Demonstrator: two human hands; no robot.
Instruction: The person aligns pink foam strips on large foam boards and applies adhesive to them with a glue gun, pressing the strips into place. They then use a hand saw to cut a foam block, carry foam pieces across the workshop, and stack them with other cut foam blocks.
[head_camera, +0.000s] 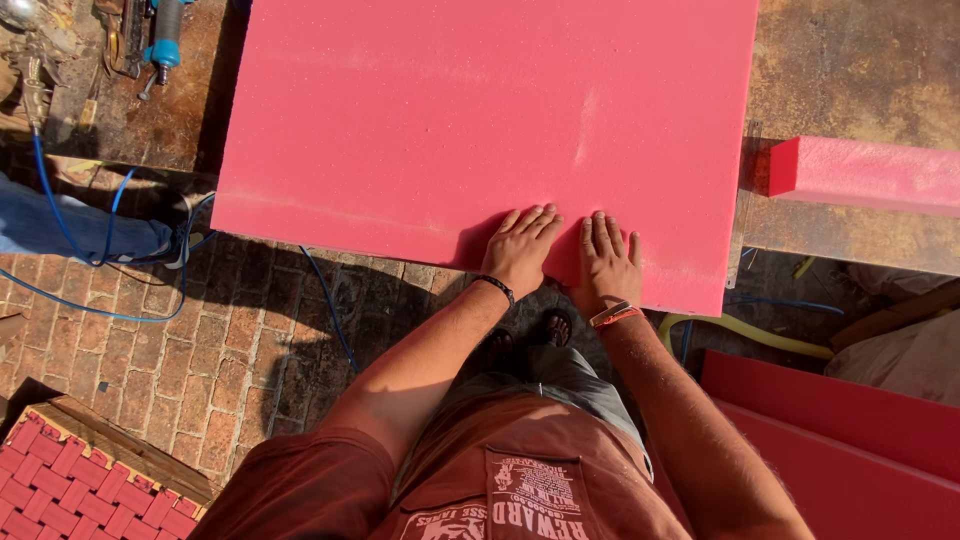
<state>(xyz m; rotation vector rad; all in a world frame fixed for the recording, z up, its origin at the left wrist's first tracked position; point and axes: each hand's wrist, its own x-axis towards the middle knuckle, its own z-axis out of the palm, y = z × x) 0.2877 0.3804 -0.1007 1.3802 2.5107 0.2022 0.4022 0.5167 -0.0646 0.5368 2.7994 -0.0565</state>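
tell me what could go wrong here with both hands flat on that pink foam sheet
The pink foam sheet overhangs the workbench at the near edge, right where the left hand and right hand press; it might tip or bend. The blue hose trailing over the brick floor could catch a foot.

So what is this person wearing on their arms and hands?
Both arms are bare from short rust-orange sleeves down, and neither hand is gloved. The left hand has a thin dark band round its wrist. The right hand has an orange strap with a pale edge at the wrist. No rings or watch face can be made out.
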